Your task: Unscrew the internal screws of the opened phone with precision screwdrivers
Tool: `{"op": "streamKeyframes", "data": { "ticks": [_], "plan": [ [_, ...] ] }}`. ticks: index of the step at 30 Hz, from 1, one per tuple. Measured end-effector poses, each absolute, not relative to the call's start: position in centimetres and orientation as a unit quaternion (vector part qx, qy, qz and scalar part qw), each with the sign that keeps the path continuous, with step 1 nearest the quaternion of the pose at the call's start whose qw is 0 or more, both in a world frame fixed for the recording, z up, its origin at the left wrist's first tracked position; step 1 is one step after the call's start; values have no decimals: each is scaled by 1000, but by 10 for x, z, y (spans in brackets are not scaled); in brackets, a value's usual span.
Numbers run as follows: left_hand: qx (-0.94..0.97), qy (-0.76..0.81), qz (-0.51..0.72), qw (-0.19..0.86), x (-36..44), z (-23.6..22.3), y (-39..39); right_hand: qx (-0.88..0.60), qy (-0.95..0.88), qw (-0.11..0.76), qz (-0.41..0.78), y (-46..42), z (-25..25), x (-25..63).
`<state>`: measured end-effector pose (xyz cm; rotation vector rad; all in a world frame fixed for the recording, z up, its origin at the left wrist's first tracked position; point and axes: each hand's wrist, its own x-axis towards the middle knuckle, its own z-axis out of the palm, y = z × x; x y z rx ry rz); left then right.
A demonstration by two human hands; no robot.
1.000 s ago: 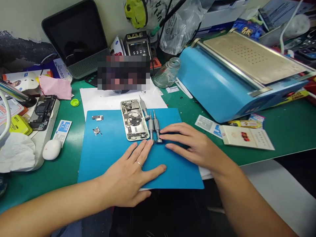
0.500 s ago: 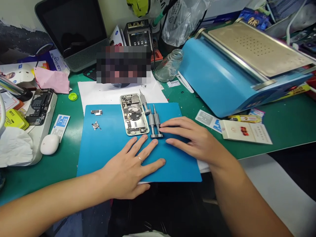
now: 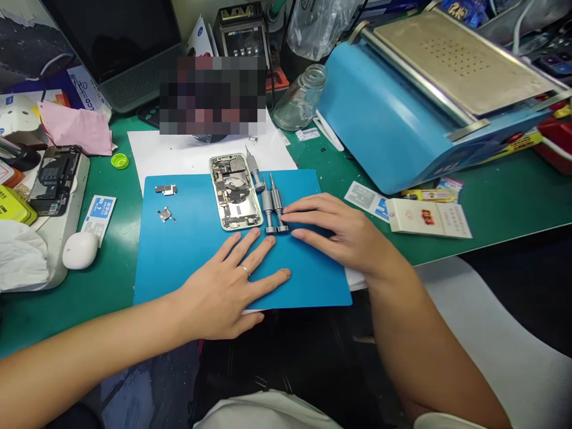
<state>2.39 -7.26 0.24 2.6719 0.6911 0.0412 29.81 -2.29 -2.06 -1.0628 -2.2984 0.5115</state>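
Observation:
My left hand (image 3: 227,280) lies flat with fingers spread on the blue mat (image 3: 179,256), its thumb over the front edge. A ring is on one finger, and nothing is held. Just beyond its fingertips is an opened phone body (image 3: 236,193) with bare inner parts. To the phone's right lie three grey precision screwdrivers (image 3: 267,207), tips pointing away. My right hand (image 3: 339,229) rests on the mat's right side, fingers stretched apart. Its fingertips are at the rightmost screwdriver (image 3: 277,205); whether they touch it I cannot tell. Two small metal phone parts (image 3: 165,214) sit on the mat's left.
Behind the mat are white paper (image 3: 170,155) and a tilted glass jar (image 3: 301,98). A blue machine with a metal plate (image 3: 460,59) stands at the right, near a white box (image 3: 429,218). At the left are another opened phone (image 3: 56,179) and a white earbud case (image 3: 80,250).
The whole view has shifted, so everything sits slightly higher and farther left. Both hands keep the same pose relative to the mat, phone and screwdrivers.

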Motion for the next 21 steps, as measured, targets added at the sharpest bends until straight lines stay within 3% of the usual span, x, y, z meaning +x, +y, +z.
{"op": "streamKeyframes", "data": {
  "ticks": [21],
  "plan": [
    [948,248,13,197,23,2,-73,-374,-867,285,164,-20,-25,299]
  ]
}}
